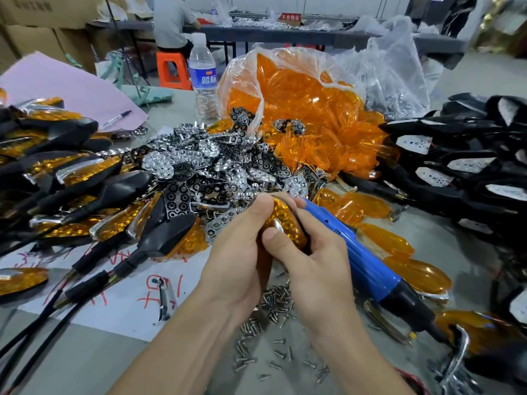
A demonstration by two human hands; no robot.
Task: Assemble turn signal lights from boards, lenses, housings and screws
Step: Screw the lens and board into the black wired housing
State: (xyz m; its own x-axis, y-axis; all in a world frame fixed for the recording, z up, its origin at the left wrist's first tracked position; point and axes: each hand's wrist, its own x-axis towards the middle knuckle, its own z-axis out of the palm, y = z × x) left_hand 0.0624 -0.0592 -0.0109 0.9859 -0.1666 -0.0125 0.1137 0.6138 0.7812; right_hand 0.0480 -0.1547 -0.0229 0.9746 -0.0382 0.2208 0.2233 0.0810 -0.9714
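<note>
just above the screw pile [273,306] we hold the amber light [285,223], its long axis running away from the pile, left hand [239,252] wrapped round it, right hand [316,258] pinching it with the blue screwdriver [368,266] alongside, both equally near.

- finished lights [57,178] piled left
- reflectors [205,166] heaped centre, right of them
- lens bag [299,109] far centre, behind reflectors
- bottle [203,72] just left of bag
- housings [456,155] piled right
- loose lenses [399,246] near right
- screws [271,309] near centre, below both hands
- light [285,223] between left hand [242,252] and right hand [322,266]
- screwdriver [368,258] in right hand, running near-right
- paper [122,295] near left, under cables
</note>
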